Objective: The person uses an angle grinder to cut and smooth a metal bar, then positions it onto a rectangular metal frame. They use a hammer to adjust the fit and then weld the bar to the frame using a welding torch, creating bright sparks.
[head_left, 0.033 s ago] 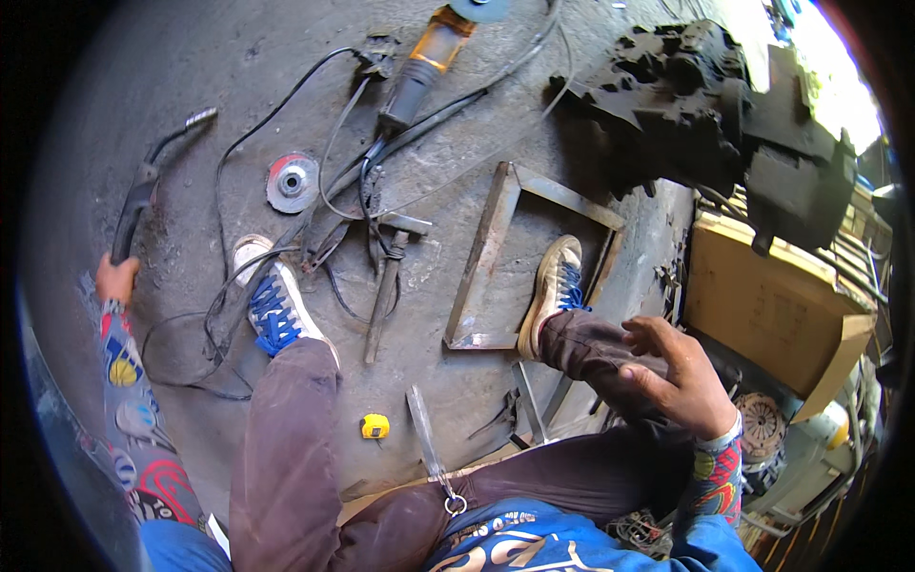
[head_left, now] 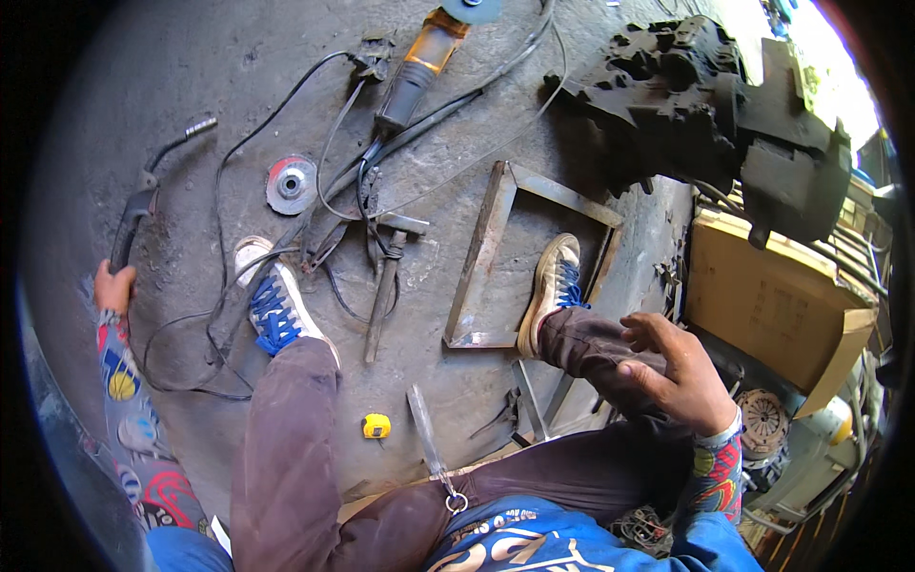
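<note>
My left hand (head_left: pixel 112 286) grips a black welding torch (head_left: pixel 138 210) at the far left, its bent neck pointing up and right. My right hand (head_left: pixel 672 381) hangs over my right knee with fingers apart and curved, holding nothing. My right foot rests inside a rectangular steel frame (head_left: pixel 469 257). Between my feet lie cables and a metal hammer (head_left: pixel 385 286). Above them are an angle grinder (head_left: pixel 412 81) and a red-and-grey disc (head_left: pixel 292 186). A yellow tape measure (head_left: pixel 376 426) lies near my left leg, beside a metal bar (head_left: pixel 426 429).
A bulky dark cast machine part (head_left: pixel 677 114) occupies the upper right. Under it are a cardboard sheet (head_left: pixel 762 305), a round plate-like part (head_left: pixel 762 419) and a cylinder (head_left: pixel 829 419) among clutter. More steel pieces (head_left: pixel 529 396) lie below the frame on the concrete floor (head_left: pixel 143 95).
My left hand and the torch have shifted slightly down and toward me. My right hand has barely moved.
</note>
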The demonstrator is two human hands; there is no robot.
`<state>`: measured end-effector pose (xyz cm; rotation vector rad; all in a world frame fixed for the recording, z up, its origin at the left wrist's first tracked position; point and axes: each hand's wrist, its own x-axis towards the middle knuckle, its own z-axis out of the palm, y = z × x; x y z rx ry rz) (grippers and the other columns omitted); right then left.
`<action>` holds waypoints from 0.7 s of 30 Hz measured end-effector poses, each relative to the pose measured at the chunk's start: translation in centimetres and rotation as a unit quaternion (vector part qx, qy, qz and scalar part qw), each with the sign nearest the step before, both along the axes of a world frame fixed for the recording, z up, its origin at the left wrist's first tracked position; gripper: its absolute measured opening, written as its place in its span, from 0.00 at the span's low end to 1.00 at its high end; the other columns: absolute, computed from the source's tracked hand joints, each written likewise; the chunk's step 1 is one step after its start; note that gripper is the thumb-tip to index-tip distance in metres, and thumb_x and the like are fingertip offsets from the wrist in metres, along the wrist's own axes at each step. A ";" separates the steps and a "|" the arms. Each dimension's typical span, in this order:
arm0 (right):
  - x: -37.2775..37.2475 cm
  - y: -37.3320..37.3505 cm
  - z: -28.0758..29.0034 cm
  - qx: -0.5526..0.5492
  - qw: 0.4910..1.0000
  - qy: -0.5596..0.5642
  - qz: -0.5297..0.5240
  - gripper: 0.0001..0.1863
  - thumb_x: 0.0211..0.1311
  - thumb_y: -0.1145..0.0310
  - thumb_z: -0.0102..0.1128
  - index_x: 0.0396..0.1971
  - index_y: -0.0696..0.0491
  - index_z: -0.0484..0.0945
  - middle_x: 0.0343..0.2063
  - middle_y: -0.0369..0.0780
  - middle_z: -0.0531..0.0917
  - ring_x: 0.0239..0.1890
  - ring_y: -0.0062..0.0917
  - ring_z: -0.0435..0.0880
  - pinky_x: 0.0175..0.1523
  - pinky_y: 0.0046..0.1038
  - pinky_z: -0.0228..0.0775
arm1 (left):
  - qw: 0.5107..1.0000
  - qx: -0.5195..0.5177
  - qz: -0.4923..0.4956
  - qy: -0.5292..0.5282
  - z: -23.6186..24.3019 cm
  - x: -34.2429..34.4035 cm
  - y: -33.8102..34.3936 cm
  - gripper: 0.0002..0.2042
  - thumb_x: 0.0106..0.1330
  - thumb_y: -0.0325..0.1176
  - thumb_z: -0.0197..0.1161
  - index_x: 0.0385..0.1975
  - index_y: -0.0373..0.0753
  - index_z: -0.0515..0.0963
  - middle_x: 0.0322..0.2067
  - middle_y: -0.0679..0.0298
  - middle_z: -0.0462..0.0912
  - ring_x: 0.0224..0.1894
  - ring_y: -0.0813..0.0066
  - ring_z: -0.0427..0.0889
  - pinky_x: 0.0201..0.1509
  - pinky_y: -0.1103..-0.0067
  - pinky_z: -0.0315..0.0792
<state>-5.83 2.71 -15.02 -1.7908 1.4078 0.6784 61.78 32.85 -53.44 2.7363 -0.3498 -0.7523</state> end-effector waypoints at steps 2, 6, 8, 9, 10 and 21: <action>-0.5 0.1 0.5 -0.011 1.000 -0.010 0.027 0.27 0.61 0.68 0.70 0.58 0.60 0.74 0.46 0.50 0.86 0.49 0.41 0.86 0.58 0.38 0.75 | 0.989 -0.100 -0.002 0.105 7.3 -1.3 1.0 0.23 0.57 0.35 0.67 0.53 0.35 0.77 0.22 0.67 0.77 0.18 0.79 0.74 0.20 0.78 0.68; -1.9 -0.1 1.4 -0.080 0.992 -0.039 0.094 0.26 0.62 0.67 0.70 0.57 0.59 0.74 0.43 0.49 0.85 0.47 0.42 0.85 0.55 0.39 0.76 | 0.980 -0.189 0.065 0.022 20.9 -6.5 1.8 0.18 0.63 0.38 0.70 0.50 0.38 0.79 0.26 0.71 0.77 0.23 0.84 0.75 0.25 0.82 0.67; -2.6 0.3 2.3 -0.102 0.983 -0.100 0.112 0.26 0.61 0.67 0.70 0.58 0.59 0.74 0.44 0.49 0.85 0.47 0.42 0.85 0.55 0.39 0.76 | 0.946 -0.293 0.140 0.020 26.8 -10.5 3.1 0.15 0.67 0.41 0.70 0.48 0.40 0.80 0.30 0.70 0.79 0.28 0.82 0.80 0.29 0.82 0.70; -2.9 0.7 2.8 -0.115 0.979 -0.119 0.120 0.27 0.61 0.67 0.70 0.58 0.58 0.74 0.44 0.49 0.84 0.46 0.42 0.85 0.54 0.39 0.76 | 0.923 -0.359 0.135 0.029 29.9 -12.4 3.8 0.15 0.69 0.42 0.68 0.48 0.41 0.79 0.32 0.69 0.80 0.33 0.79 0.82 0.34 0.81 0.72; -3.2 1.1 3.3 -0.135 0.967 -0.163 0.143 0.27 0.62 0.66 0.70 0.59 0.59 0.73 0.44 0.50 0.84 0.45 0.43 0.85 0.54 0.39 0.76 | 0.900 -0.411 0.141 0.032 33.1 -14.2 4.6 0.14 0.71 0.42 0.66 0.48 0.41 0.79 0.34 0.68 0.80 0.38 0.76 0.84 0.38 0.80 0.74; -9.8 3.4 6.5 -0.162 0.931 -0.308 0.110 0.22 0.66 0.66 0.68 0.54 0.62 0.74 0.38 0.50 0.86 0.39 0.35 0.87 0.45 0.33 0.79 | 0.781 -0.590 -0.193 0.075 61.6 -25.8 4.6 0.19 0.76 0.47 0.61 0.59 0.45 0.73 0.48 0.63 0.81 0.62 0.62 0.81 0.66 0.63 0.73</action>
